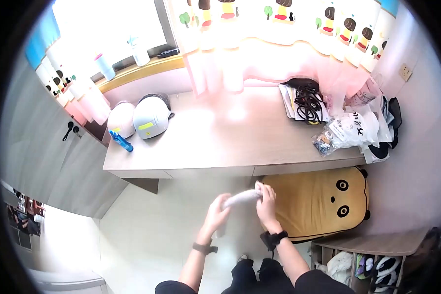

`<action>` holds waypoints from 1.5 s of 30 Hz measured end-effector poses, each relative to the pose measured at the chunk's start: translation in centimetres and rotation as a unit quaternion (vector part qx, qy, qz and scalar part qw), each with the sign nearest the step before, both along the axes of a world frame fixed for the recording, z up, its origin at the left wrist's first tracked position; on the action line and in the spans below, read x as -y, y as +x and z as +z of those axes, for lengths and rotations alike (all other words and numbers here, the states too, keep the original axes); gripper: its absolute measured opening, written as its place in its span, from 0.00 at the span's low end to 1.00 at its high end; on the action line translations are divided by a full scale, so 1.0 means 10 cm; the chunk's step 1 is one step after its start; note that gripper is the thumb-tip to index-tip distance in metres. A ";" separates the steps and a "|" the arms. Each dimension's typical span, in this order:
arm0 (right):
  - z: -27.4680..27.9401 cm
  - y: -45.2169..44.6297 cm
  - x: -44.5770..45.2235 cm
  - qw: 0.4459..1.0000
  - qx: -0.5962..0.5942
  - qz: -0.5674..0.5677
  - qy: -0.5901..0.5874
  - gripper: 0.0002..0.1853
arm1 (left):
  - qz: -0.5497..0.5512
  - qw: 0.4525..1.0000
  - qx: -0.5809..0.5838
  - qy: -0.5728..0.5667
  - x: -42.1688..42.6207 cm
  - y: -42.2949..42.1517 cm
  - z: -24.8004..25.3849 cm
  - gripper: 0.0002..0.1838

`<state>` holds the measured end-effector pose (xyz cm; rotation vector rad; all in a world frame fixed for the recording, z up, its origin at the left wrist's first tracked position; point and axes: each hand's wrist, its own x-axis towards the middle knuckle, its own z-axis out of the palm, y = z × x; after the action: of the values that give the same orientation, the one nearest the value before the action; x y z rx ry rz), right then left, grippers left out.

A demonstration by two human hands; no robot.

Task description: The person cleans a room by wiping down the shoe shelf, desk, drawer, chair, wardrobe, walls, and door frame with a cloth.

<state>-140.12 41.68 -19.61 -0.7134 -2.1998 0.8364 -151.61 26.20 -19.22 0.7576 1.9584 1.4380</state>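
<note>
A light grey, rolled or folded cloth (243,197) is stretched between my two hands, in front of the desk's front edge. My left hand (215,213) is closed around its left end, and a small pale piece hangs below that hand. At the right end, my right hand (266,203) pinches the cloth, with a bit of it showing above the fingers. Both wrists wear dark bands.
The desk (206,147) bears two helmets (151,116), a blue bottle (121,141), papers with black cables (308,104) and plastic bags (353,130). Below it lies a yellow panda-faced cushion (304,203). A shelf (372,242) stands at the lower right.
</note>
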 end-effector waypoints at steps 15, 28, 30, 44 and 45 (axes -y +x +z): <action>-0.84 -1.73 -1.74 0.966 0.246 -0.071 0.041 0.34 | -0.022 0.899 -0.355 -0.257 -2.43 -1.63 -0.99 0.36; -0.80 -2.44 -2.22 0.938 0.334 -0.062 0.068 0.34 | -0.126 0.859 -0.422 -0.263 -3.05 -2.34 -0.74 0.33; -0.82 -2.56 -2.36 0.939 0.327 -0.089 0.066 0.34 | -0.143 0.858 -0.431 -0.242 -3.23 -2.51 -0.84 0.33; -0.72 -2.56 -2.43 0.947 0.228 -0.224 -0.038 0.35 | -0.133 0.825 -0.526 -0.160 -3.46 -2.77 -1.08 0.31; -0.71 -2.39 -2.41 0.938 0.221 -0.261 -0.050 0.36 | -0.145 0.824 -0.522 -0.163 -3.33 -2.68 -1.07 0.31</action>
<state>-164.00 65.79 -26.70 -1.5787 -2.1772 0.5471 -178.43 59.51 -29.89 1.8277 2.5630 0.4258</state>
